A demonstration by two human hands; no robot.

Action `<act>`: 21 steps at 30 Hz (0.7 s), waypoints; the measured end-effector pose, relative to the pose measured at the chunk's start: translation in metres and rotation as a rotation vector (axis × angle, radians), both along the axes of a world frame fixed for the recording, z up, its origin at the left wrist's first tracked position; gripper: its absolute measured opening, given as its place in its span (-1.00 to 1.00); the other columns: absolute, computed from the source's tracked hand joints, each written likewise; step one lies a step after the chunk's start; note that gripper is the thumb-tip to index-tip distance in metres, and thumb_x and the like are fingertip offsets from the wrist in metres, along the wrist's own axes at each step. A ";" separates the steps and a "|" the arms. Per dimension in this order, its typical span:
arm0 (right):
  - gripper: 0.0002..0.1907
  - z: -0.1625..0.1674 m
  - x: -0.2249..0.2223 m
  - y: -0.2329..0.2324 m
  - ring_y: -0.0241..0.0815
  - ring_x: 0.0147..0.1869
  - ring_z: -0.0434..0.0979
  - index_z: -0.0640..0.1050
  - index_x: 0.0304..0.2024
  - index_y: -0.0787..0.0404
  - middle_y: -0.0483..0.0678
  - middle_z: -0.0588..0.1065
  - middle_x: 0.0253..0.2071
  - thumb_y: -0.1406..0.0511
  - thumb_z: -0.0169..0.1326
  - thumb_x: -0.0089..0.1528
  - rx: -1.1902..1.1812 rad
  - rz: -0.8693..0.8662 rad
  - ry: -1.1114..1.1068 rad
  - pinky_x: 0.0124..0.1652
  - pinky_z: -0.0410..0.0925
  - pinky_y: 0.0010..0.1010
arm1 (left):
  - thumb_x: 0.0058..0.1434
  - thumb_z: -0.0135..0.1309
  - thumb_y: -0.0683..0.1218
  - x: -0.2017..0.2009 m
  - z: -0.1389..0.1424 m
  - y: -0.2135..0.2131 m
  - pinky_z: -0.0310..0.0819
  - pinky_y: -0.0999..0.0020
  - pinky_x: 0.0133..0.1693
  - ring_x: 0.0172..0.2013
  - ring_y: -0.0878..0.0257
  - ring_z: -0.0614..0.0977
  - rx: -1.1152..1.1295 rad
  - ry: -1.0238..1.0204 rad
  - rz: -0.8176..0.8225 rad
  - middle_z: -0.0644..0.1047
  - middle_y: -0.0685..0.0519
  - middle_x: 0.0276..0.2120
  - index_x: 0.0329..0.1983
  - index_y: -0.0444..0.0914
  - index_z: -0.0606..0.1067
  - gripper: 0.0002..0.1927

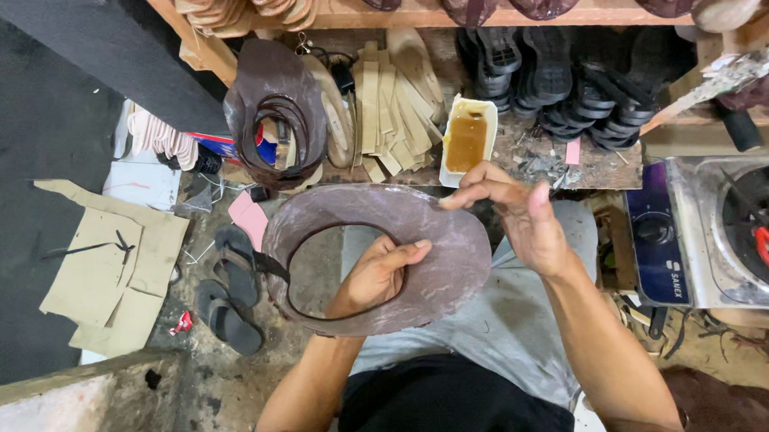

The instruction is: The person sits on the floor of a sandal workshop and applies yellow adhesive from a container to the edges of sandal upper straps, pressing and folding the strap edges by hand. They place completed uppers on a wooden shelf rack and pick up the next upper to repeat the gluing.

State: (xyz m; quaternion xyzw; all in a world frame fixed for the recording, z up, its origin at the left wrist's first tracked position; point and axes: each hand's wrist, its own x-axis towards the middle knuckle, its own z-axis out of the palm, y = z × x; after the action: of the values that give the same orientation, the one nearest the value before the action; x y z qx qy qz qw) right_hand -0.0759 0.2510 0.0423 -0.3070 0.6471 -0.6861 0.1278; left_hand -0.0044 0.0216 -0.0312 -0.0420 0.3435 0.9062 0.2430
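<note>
From the head camera, the left hand (376, 275) pokes up through the big cut-out hole of a dark brown leather piece (439, 243), thumb and fingers clamped on its inner edge, holding it above the lap. The right hand (521, 214) pinches the piece's far rim between fingertips, just in front of a white tray of amber glue (466, 140) on the low workbench (591, 168). A pair of grey sandals (230, 291) lies on the floor to the left, a stove (725, 232) sits to the right.

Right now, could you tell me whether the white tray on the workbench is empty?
No, the white tray holds a pool of amber-brown liquid, beyond the right hand pinching the brown leather ring.
</note>
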 end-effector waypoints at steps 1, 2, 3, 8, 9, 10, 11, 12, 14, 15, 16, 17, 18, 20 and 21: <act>0.17 -0.002 0.001 -0.001 -0.03 0.16 0.38 0.61 -0.01 0.47 0.04 0.36 -0.06 -0.38 -0.66 0.36 0.006 -0.001 0.003 0.29 0.17 -0.23 | 0.34 0.01 -0.21 0.001 0.002 0.002 0.52 0.36 -0.01 -0.11 0.27 0.65 0.011 -0.024 -0.005 0.64 -0.03 -0.11 -0.02 -0.45 0.55 -0.76; 0.19 -0.004 0.001 0.000 -0.03 0.15 0.38 0.62 -0.01 0.47 0.03 0.35 -0.07 -0.39 -0.67 0.35 0.011 -0.001 0.005 0.30 0.16 -0.23 | 0.38 0.01 -0.21 0.001 0.002 0.003 0.51 0.35 0.00 -0.10 0.26 0.65 0.009 0.006 -0.008 0.63 -0.06 -0.11 -0.03 -0.49 0.55 -0.77; 0.19 -0.006 0.001 0.000 -0.02 0.16 0.38 0.61 -0.02 0.47 0.03 0.35 -0.06 -0.40 -0.67 0.35 0.002 0.001 0.000 0.30 0.16 -0.22 | 0.42 0.02 -0.21 0.001 0.002 0.003 0.51 0.34 0.01 -0.09 0.24 0.65 0.007 0.040 -0.012 0.63 -0.08 -0.11 -0.04 -0.53 0.55 -0.76; 0.22 -0.013 0.004 0.013 -0.03 0.13 0.34 0.65 -0.09 0.48 0.02 0.34 -0.09 -0.42 -0.67 0.33 -0.002 -0.068 0.015 0.28 0.13 -0.23 | 0.40 0.01 -0.23 0.002 -0.007 -0.010 0.52 0.29 0.05 -0.06 0.20 0.66 0.039 0.042 0.075 0.63 -0.14 -0.10 -0.03 -0.55 0.54 -0.76; 0.21 -0.013 0.006 0.016 -0.05 0.09 0.33 0.65 -0.10 0.47 0.02 0.33 -0.09 -0.42 -0.66 0.34 -0.018 -0.078 0.019 0.29 0.13 -0.22 | 0.42 0.01 -0.23 0.003 -0.008 -0.013 0.52 0.28 0.06 -0.06 0.19 0.66 0.049 0.031 0.084 0.63 -0.15 -0.10 -0.03 -0.56 0.54 -0.76; 0.20 -0.013 0.006 0.017 -0.06 0.06 0.31 0.65 -0.12 0.47 0.02 0.33 -0.10 -0.42 -0.64 0.35 -0.035 -0.090 0.023 0.30 0.14 -0.22 | 0.43 0.00 -0.22 0.004 -0.007 -0.015 0.53 0.26 0.07 -0.06 0.18 0.66 0.060 0.022 0.091 0.63 -0.16 -0.11 -0.03 -0.56 0.54 -0.75; 0.19 -0.014 0.007 0.018 -0.08 0.03 0.30 0.66 -0.13 0.46 0.02 0.33 -0.11 -0.42 -0.63 0.36 -0.050 -0.104 0.026 0.30 0.14 -0.22 | 0.43 -0.01 -0.21 0.005 -0.005 -0.016 0.53 0.25 0.06 -0.06 0.16 0.67 0.078 0.019 0.081 0.63 -0.17 -0.11 -0.04 -0.57 0.54 -0.74; 0.19 -0.015 0.008 0.018 -0.07 0.07 0.30 0.65 -0.09 0.46 0.03 0.33 -0.09 -0.42 -0.62 0.34 -0.039 -0.102 0.034 0.31 0.13 -0.22 | 0.43 -0.01 -0.20 0.006 -0.002 -0.015 0.53 0.23 0.06 -0.07 0.15 0.67 0.097 0.013 0.068 0.64 -0.18 -0.11 -0.04 -0.57 0.53 -0.73; 0.20 -0.016 0.010 0.016 -0.04 0.16 0.32 0.62 0.00 0.46 0.04 0.34 -0.06 -0.44 -0.61 0.31 -0.012 -0.107 0.049 0.33 0.12 -0.22 | 0.43 -0.02 -0.19 0.008 0.005 -0.008 0.55 0.22 0.05 -0.06 0.14 0.68 0.118 -0.012 0.051 0.64 -0.17 -0.10 -0.04 -0.57 0.53 -0.72; 0.20 -0.016 0.011 0.015 -0.05 0.14 0.33 0.62 0.01 0.45 0.04 0.35 -0.07 -0.44 -0.61 0.31 0.018 -0.099 0.073 0.31 0.15 -0.23 | 0.42 -0.03 -0.20 0.008 0.010 -0.004 0.55 0.23 0.06 -0.06 0.15 0.68 0.120 -0.028 0.051 0.63 -0.16 -0.09 -0.02 -0.56 0.53 -0.72; 0.20 -0.016 0.011 0.014 -0.06 0.13 0.34 0.63 0.03 0.44 0.04 0.36 -0.08 -0.44 -0.62 0.30 0.047 -0.090 0.100 0.28 0.18 -0.23 | 0.42 -0.03 -0.20 0.007 0.015 -0.002 0.56 0.24 0.06 -0.05 0.15 0.68 0.120 -0.040 0.050 0.63 -0.15 -0.08 -0.01 -0.55 0.53 -0.72; 0.20 -0.016 0.011 0.013 -0.07 0.11 0.36 0.63 0.05 0.43 0.03 0.37 -0.09 -0.44 -0.62 0.29 0.076 -0.078 0.127 0.25 0.21 -0.23 | 0.41 -0.02 -0.20 0.008 0.021 0.000 0.57 0.22 0.03 -0.07 0.14 0.69 0.138 -0.046 0.077 0.64 -0.15 -0.09 0.00 -0.52 0.53 -0.73; 0.20 -0.016 0.012 0.014 -0.07 0.10 0.34 0.63 0.05 0.43 0.04 0.36 -0.10 -0.44 -0.62 0.29 0.071 -0.097 0.119 0.24 0.19 -0.24 | 0.40 -0.02 -0.20 0.012 0.027 -0.002 0.58 0.20 -0.01 -0.09 0.12 0.69 0.154 -0.052 0.108 0.64 -0.15 -0.10 0.00 -0.49 0.54 -0.74; 0.21 -0.016 0.015 0.014 -0.07 0.08 0.31 0.63 0.06 0.43 0.05 0.34 -0.13 -0.44 -0.63 0.31 0.056 -0.120 0.100 0.23 0.16 -0.24 | 0.41 -0.01 -0.19 0.015 0.036 -0.006 0.60 0.17 -0.06 -0.12 0.09 0.70 0.181 -0.054 0.153 0.64 -0.16 -0.10 0.00 -0.47 0.54 -0.75; 0.19 -0.016 0.016 0.015 -0.07 0.06 0.32 0.64 0.04 0.42 0.06 0.35 -0.12 -0.43 -0.61 0.32 0.039 -0.140 0.102 0.24 0.18 -0.24 | 0.43 -0.01 -0.17 0.015 0.039 -0.007 0.61 0.15 -0.08 -0.13 0.07 0.70 0.195 -0.049 0.158 0.64 -0.17 -0.10 0.00 -0.47 0.55 -0.75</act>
State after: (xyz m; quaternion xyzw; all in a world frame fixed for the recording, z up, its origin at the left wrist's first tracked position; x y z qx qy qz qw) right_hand -0.0596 0.2659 0.0267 -0.2927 0.6859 -0.6642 0.0524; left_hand 0.0106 0.0145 0.0081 -0.0672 0.2435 0.9503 0.1818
